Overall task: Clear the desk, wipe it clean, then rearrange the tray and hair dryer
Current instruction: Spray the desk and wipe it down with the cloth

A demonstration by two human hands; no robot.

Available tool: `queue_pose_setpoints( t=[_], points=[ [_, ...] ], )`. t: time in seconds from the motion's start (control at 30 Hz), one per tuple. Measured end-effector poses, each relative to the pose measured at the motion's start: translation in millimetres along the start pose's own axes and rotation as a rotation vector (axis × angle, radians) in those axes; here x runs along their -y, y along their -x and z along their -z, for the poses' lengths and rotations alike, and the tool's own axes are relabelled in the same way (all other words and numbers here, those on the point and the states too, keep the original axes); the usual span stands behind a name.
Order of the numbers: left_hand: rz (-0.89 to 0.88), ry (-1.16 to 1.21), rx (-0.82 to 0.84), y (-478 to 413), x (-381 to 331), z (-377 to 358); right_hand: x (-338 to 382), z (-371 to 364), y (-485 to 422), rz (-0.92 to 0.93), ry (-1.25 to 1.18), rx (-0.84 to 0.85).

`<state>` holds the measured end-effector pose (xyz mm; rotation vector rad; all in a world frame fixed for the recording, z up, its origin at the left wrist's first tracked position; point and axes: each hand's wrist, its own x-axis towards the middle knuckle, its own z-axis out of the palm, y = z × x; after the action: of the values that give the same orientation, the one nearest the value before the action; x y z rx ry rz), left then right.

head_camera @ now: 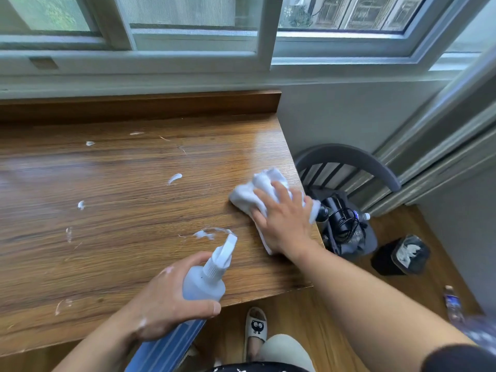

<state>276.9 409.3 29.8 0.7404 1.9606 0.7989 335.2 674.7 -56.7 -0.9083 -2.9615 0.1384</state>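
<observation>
The wooden desk [120, 200] carries several white foam smears [174, 179]. My right hand [285, 224] presses flat, fingers spread, on a crumpled white cloth [257, 189] near the desk's right edge. My left hand [166, 299] grips a translucent spray bottle [206, 280] over the front edge, its white nozzle [225, 251] pointing at a smear. A black hair dryer [341, 216] with its coiled cord lies on a dark bag on the grey chair [349, 157] right of the desk. No tray is in view.
A black bin [402, 256] with white tissue stands on the floor by the chair. A plastic bottle [453, 304] lies further right. A window runs along the wall behind the desk. My slippered foot [256, 328] is below the front edge.
</observation>
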Motion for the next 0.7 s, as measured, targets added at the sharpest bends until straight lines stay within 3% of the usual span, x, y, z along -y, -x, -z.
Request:
queue_pose_setpoints(
  t=[0.2, 0.5, 0.7],
  points=[
    [-0.016, 0.052, -0.028, 2, 1, 2, 24, -6, -69, -0.046, -0.01, 0.037],
    [-0.038, 0.038, -0.013, -1, 2, 9, -2, -9, 92, 0.008, -0.02, -0.073],
    [-0.011, 0.037, -0.024, -2, 14, 14, 14, -11, 73, -0.069, -0.058, -0.064]
  ],
)
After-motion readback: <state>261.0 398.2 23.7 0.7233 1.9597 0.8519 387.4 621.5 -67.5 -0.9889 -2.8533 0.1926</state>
